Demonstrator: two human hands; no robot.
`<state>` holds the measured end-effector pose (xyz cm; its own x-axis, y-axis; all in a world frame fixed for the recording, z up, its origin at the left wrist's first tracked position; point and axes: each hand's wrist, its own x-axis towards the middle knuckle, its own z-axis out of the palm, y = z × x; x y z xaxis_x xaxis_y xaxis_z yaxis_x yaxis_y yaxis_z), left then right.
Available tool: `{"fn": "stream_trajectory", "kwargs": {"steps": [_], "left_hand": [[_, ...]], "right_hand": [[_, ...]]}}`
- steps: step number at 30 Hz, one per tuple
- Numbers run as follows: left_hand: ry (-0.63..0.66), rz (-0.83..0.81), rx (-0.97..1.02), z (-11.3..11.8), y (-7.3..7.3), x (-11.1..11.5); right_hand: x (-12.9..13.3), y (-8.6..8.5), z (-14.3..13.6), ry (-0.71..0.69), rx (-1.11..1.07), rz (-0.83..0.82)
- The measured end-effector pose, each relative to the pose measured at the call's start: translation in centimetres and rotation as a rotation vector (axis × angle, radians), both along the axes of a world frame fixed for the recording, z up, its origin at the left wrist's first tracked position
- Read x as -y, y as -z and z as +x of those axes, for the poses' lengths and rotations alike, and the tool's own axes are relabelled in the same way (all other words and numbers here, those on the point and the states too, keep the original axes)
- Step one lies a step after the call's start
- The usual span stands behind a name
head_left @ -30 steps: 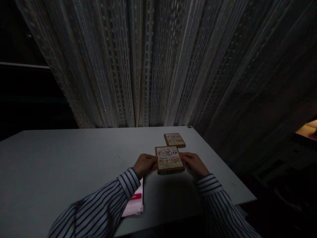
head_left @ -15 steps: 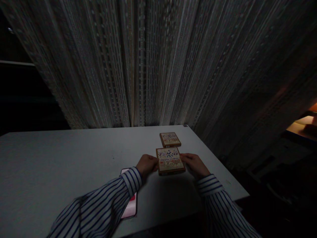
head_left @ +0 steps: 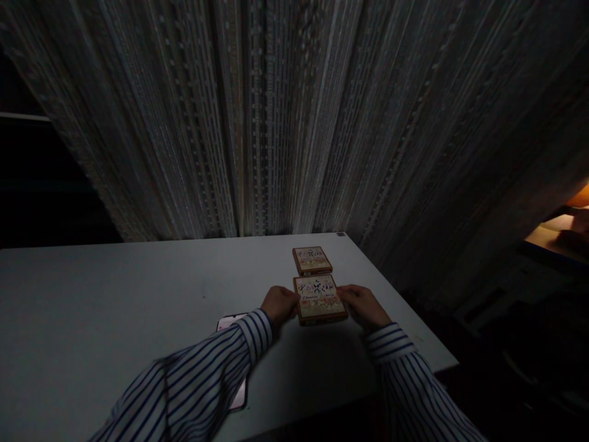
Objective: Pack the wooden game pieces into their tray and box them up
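Note:
Between my two hands is a square Chinese chess box (head_left: 321,299), its printed lid facing up. My left hand (head_left: 280,305) pinches the left side of the box, fingers closed. The right side is gripped by my right hand (head_left: 365,305), thumb and fingers at the edge. A second Chinese chess box (head_left: 311,261) of the same look lies flat on the table just beyond the held one. Whether the held box touches the tabletop, I cannot tell.
The white table (head_left: 138,307) reaches left and ends at a slanted right edge. A phone (head_left: 240,396) lies on it, partly under my left sleeve. Behind the table hangs a patterned string curtain (head_left: 276,123). A lit orange surface (head_left: 556,233) shows far right.
The held box and my left hand have shifted slightly right in view, while the far box, phone and table appear a little further left. Both hands keep their grip.

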<state>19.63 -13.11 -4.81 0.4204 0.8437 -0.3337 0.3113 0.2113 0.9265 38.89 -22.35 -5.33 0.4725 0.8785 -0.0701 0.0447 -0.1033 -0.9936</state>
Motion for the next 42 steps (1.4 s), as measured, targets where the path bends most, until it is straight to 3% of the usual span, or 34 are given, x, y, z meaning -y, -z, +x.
{"fn": "stream_trajectory", "kwargs": {"steps": [15,32,42], "left_hand": [[0.008,0.031,-0.083,1.5,-0.4,0.0],[0.141,0.079,-0.191,2.3,-0.2,-0.8],[0.233,-0.003,-0.219,2.9,-1.2,-1.3]], "right_hand": [[0.0,0.6,1.4,0.004,0.038,-0.042],[-0.5,0.9,2.5,-0.004,0.098,-0.118],[-0.9,1.2,3.1,-0.022,0.162,-0.159]]}}
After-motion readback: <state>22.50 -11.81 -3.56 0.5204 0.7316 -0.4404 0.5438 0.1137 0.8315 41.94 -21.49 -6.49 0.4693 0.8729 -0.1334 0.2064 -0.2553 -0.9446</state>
